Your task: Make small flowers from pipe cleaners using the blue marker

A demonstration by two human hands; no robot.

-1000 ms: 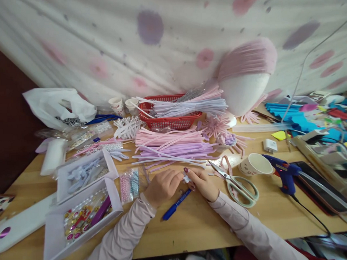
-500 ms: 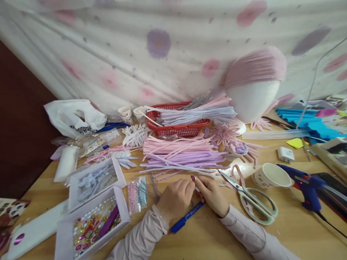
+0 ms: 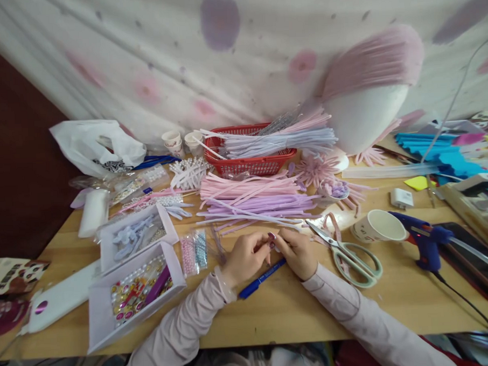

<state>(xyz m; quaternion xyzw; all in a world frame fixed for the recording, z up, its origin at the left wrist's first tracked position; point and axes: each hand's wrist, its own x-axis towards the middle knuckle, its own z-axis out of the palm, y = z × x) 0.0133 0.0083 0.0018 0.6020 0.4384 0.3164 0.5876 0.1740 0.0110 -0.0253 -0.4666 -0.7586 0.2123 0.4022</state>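
Observation:
My left hand (image 3: 247, 257) and my right hand (image 3: 297, 252) meet over the front middle of the table. Both have their fingers pinched together, the tips nearly touching. A small pale thing seems to lie between them, too hidden to name. Just below the hands a blue marker pen (image 3: 262, 278) rests on the wood. Beyond them are a bundle of purple pipe cleaners (image 3: 261, 206) and a bundle of pink pipe cleaners (image 3: 248, 186). Scissors with pale green handles (image 3: 356, 261) lie to the right of my right hand.
A paper cup (image 3: 378, 225) and a blue glue gun (image 3: 424, 240) are at right. White boxes of beads and trinkets (image 3: 100, 313) stand at left, with small bead packets (image 3: 193, 252) beside them. A red basket (image 3: 247, 165) and a foam head (image 3: 370, 112) stand behind.
The camera has tilted down, so the table's front edge now shows. My left fingers have shifted from a closed curl to a more visible pinch; both hands stay close together.

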